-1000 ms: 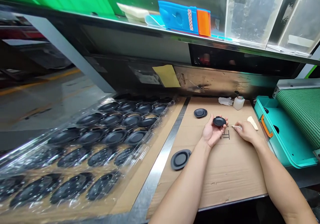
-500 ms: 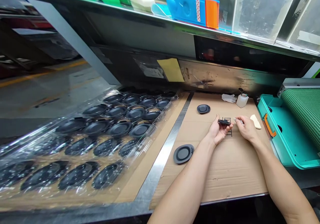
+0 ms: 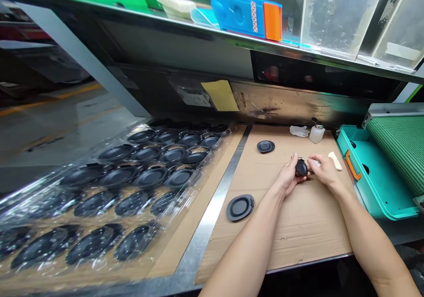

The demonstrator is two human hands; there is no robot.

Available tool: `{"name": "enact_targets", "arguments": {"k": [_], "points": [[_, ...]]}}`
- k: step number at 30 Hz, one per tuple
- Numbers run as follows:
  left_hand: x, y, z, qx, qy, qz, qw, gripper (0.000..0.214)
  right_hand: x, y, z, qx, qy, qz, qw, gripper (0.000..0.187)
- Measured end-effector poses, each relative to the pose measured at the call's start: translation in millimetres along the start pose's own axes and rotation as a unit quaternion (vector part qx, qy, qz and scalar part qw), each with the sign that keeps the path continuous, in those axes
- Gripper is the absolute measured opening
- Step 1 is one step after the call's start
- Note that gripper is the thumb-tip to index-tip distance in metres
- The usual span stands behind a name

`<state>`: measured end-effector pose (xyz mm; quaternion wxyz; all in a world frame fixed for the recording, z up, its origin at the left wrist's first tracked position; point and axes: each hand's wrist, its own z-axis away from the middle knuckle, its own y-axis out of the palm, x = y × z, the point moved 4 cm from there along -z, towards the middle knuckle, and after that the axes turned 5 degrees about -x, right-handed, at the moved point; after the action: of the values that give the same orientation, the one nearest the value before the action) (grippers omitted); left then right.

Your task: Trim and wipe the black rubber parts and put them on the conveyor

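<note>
My left hand (image 3: pixel 287 176) is closing thumb and fingers around a small black disc (image 3: pixel 301 167), above the cardboard (image 3: pixel 298 235). My right hand (image 3: pixel 324 171) is pinching a small white piece (image 3: pixel 317 163) just beside the disc's edge. Half a second ago the disc was lying nearly edge-on; now its round face is showing. Two larger black parts (image 3: pixel 240 208) are resting left of my arms; a pale pad (image 3: pixel 335 160) is lying past my right hand. Beyond, a teal bin (image 3: pixel 389 189) is sitting beside a green belt (image 3: pixel 399 149), and rows of black parts (image 3: pixel 150 176) are lying under clear plastic on my left, with grey floor (image 3: pixel 86 131) showing further off.
</note>
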<state>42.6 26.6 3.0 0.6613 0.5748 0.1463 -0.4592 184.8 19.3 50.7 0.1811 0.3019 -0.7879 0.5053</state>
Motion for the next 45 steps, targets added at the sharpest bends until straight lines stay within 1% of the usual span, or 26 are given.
{"name": "enact_targets", "arguments": {"k": [3,5,8,10,12,15,17,20,21,23,25,26,27,28,30,31,33,35,36,37,38,39,41,42,43,45], "points": [[-0.1,-4.3,-6.4,-0.004,-0.024,0.048,0.999,0.048,-6.7,-23.8,-36.6,-0.087,0.014,0.070,0.994,0.025],[-0.7,-5.1,-9.3,0.002,-0.030,0.067,0.997,0.050,-10.2,-41.1,-73.1,-0.107,0.025,0.146,0.983,0.027],[-1.8,-4.5,-9.6,0.008,-0.026,0.080,0.996,0.051,-14.7,-58.2,-126.9,-0.076,0.037,0.246,0.966,0.030],[-2.1,-3.5,-8.2,0.010,-0.028,0.086,0.996,0.052,-17.0,-60.3,-151.6,-0.040,0.023,0.288,0.957,0.031],[-2.7,-2.5,-6.8,0.011,-0.029,0.091,0.995,0.052,-21.8,-56.5,-165.5,0.001,0.016,0.305,0.952,0.031],[-4.7,-1.4,-6.2,0.011,-0.023,0.092,0.995,0.051,-32.2,-49.1,-174.0,0.056,0.025,0.296,0.953,0.029],[-5.8,-1.1,-6.3,0.009,-0.020,0.092,0.996,0.052,-37.7,-49.4,-177.5,0.071,0.028,0.286,0.955,0.028],[-6.4,-1.1,-6.2,0.008,-0.023,0.099,0.995,0.053,-41.4,-58.6,-180.8,0.078,0.029,0.277,0.957,0.027],[-6.6,-1.1,-6.0,0.007,-0.025,0.103,0.994,0.054,-41.3,-63.0,-180.2,0.069,0.030,0.274,0.959,0.028],[-7.4,-1.6,-5.6,0.003,-0.030,0.110,0.993,0.056,-39.5,-72.0,-173.3,0.013,0.045,0.224,0.973,0.032],[-8.6,-2.0,-5.2,-0.001,-0.032,0.116,0.993,0.058,-37.6,-75.9,-155.3,-0.070,0.080,0.087,0.991,0.040],[-9.4,-2.2,-5.1,-0.002,-0.027,0.116,0.993,0.060,-37.1,-74.0,-142.0,-0.103,0.101,-0.007,0.990,0.044],[-10.2,-2.5,-5.1,-0.003,-0.019,0.114,0.993,0.061,-36.6,-68.8,-126.4,-0.119,0.120,-0.104,0.980,0.048],[-10.9,-2.8,-5.2,-0.004,-0.008,0.110,0.994,0.061,-35.4,-60.8,-109.4,-0.115,0.137,-0.189,0.966,0.050],[-10.6,-3.7,-5.9,-0.011,0.010,0.093,0.996,0.060,-31.1,-40.6,-74.2,-0.066,0.168,-0.316,0.931,0.052],[-9.5,-4.0,-6.6,-0.014,0.014,0.082,0.996,0.057,-28.1,-30.5,-57.5,-0.033,0.183,-0.355,0.916,0.051],[-6.9,-4.5,-8.3,-0.016,0.019,0.061,0.998,0.050,-20.5,-12.8,-29.3,0.037,0.208,-0.391,0.896,0.049],[-4.9,-4.6,-10.1,-0.015,0.022,0.043,0.999,0.046,-11.5,-0.8,-11.3,0.095,0.212,-0.388,0.892,0.045],[-4.4,-4.7,-11.0,-0.014,0.024,0.038,0.999,0.045,-6.7,3.4,-6.2,0.117,0.204,-0.375,0.897,0.042],[-4.2,-4.8,-11.6,-0.014,0.026,0.034,0.999,0.045,-2.3,6.2,-3.1,0.129,0.192,-0.354,0.906,0.040],[-4.0,-4.9,-12.2,-0.014,0.025,0.031,0.999,0.045,1.5,7.5,-1.9,0.126,0.176,-0.323,0.922,0.038],[-3.7,-5.0,-12.5,-0.014,0.021,0.028,0.999,0.045,4.7,7.5,-1.7,0.109,0.154,-0.280,0.941,0.036],[-2.8,-4.9,-12.9,-0.016,0.017,0.016,1.000,0.046,10.3,5.1,-2.4,0.052,0.098,-0.173,0.979,0.033],[-2.0,-4.9,-13.0,-0.020,0.017,0.004,1.000,0.046,12.9,3.7,-2.3,0.021,0.067,-0.119,0.990,0.031],[-1.2,-5.1,-13.1,-0.027,0.022,-0.013,0.999,0.047,15.3,3.2,-1.7,0.001,0.036,-0.074,0.997,0.029],[0.8,-5.5,-13.0,-0.044,0.040,-0.054,0.997,0.047,18.1,4.7,0.4,-0.009,-0.017,-0.009,1.000,0.027]]}}
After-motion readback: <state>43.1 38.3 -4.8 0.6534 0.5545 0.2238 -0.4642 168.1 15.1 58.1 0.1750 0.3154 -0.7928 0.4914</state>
